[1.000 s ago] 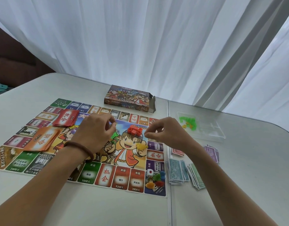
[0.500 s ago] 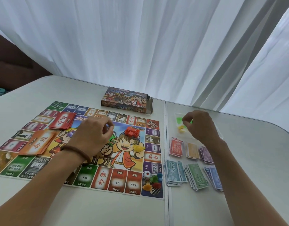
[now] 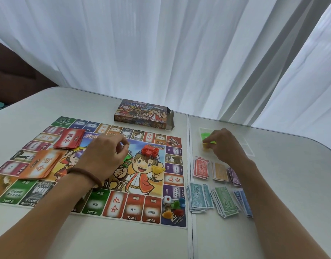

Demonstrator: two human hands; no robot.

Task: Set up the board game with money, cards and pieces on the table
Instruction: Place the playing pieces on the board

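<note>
White table (image 3: 291,184): carries the game board (image 3: 134,206), a flat sheet with coloured property squares ringing a cartoon figure.
Card decks: red deck (image 3: 69,141) and orange deck (image 3: 41,165), each loosely fanned, on the board's left part.
Red blocks (image 3: 150,151): clustered at the board's centre, with yellow board pieces (image 3: 159,170) just nearer.
Die (image 3: 167,200) and pawns (image 3: 176,205): on the board's near right corner.
Banknote stacks (image 3: 225,202): six, red, orange, purple, teal, green and blue, in two rows just right of the board.
Box (image 3: 144,114): beyond the board's far edge.
Clear tray (image 3: 245,146): right of the board's far corner, containing green pieces (image 3: 205,135) and yellow tray pieces (image 3: 207,145).
Left hand (image 3: 104,156): above the board's centre, fingers curled, thumb meeting forefinger; whether it holds anything cannot be told.
Right hand (image 3: 222,144): in the tray, fingertips pinching the yellow tray pieces.
</note>
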